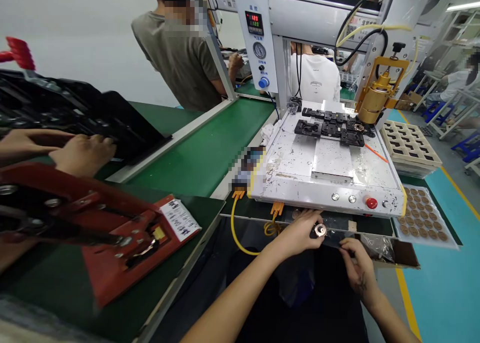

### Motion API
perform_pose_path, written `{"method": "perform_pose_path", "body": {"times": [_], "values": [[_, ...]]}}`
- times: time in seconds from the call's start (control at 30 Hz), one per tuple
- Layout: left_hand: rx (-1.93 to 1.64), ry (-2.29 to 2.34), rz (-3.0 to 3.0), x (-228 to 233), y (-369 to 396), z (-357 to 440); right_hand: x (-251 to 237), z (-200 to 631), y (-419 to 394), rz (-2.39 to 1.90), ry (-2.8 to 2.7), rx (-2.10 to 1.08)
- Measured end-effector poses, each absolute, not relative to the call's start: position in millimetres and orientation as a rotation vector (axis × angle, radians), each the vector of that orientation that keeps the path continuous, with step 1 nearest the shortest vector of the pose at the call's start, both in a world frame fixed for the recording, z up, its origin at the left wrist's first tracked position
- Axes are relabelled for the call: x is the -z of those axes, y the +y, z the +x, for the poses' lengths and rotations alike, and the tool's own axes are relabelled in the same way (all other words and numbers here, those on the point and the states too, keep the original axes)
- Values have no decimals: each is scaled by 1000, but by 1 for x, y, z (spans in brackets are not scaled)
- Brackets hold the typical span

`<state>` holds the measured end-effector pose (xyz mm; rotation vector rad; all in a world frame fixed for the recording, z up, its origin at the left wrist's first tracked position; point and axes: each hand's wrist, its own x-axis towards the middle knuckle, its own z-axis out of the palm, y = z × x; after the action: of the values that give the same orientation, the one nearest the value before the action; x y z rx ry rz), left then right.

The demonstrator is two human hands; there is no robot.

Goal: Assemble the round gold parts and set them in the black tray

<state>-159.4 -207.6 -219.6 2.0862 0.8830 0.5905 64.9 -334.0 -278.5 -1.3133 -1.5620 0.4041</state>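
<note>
While the white dispensing machine (326, 163) fills the bench before us, we hold our left hand (300, 230) pinched closed around a small round metal part (320, 229) just below its front edge; our right hand (356, 263) curls beside it, grip unclear.

Your green-topped bench (210, 153) runs left to right in front of you. A red hand press (112, 233) sits on its near left part, a black tray (75, 113) lies beyond it, and the white dispensing machine (326, 178) stands to the right. Beside the machine lies a clear tray of brown coils (423, 213).
</note>
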Motion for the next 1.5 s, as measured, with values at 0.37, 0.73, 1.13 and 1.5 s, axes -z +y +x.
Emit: {"method": "perform_pose_path", "body": {"times": [0.37, 0.73, 1.13, 1.5], "values": [[-830, 927, 1657, 195, -253, -169, 202, 59, -317, -1312, -1078, -1006], [-867, 790, 628, 165, -291, -189, 188, 37, -309, -1140, -908, -1472], [-942, 711, 684, 157, -312, -198, 152, 32, -318, -1120, -953, -1699], [-963, 683, 669, 154, -318, -198, 138, 22, -312, -1282, -1401, -1371]]}}
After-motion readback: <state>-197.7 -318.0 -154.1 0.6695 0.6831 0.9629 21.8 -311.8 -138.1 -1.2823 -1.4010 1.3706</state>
